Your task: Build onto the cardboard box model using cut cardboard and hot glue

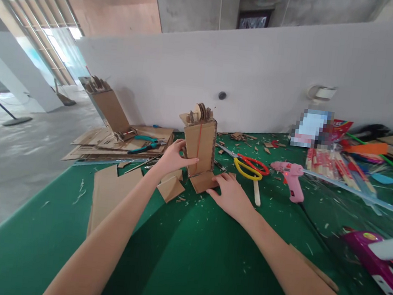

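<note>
A tall cardboard box model (200, 143) stands upright on the green table (183, 259), with round cardboard pieces sticking out of its top and a red line down its front. My left hand (174, 157) is wrapped round its left side. My right hand (228, 194) lies with fingers pressed on the cardboard flap (202, 181) at the model's foot. A small folded cardboard piece (170, 187) lies just left of the base.
Yellow and red scissors (251, 168) and a pink glue gun (292, 177) lie right of the model. Teal pliers (147, 145) rest on stacked cardboard sheets (111, 145) at the left. Sticks and coloured items crowd the right side. A white partition wall (262, 70) runs behind.
</note>
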Action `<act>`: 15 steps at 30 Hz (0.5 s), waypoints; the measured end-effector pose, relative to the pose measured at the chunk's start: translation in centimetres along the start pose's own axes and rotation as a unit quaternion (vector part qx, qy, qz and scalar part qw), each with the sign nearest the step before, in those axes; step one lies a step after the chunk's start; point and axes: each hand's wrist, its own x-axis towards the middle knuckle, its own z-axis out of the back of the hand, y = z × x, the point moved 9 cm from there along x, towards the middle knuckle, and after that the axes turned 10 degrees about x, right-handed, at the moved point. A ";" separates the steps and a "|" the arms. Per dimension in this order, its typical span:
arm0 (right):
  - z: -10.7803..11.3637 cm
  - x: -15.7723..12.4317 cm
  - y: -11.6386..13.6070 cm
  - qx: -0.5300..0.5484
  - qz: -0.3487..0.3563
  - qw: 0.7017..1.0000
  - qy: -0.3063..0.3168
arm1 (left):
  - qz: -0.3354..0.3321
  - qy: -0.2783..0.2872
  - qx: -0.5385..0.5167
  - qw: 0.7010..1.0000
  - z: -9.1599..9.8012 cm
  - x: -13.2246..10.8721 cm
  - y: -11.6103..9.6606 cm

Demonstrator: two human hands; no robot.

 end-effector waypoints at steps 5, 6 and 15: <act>0.0 0.2 -0.2 -0.023 -0.020 0.999 -0.010 | 0.012 0.008 -0.008 1.000 0.0 -0.3 -0.1; 0.0 0.2 -0.3 -0.019 -0.026 0.999 -0.011 | 0.011 0.011 -0.010 1.000 0.0 -0.3 -0.1; -0.3 0.8 -1.6 0.040 -0.071 0.996 -0.034 | 0.018 0.026 -0.010 0.999 0.1 -0.5 -0.6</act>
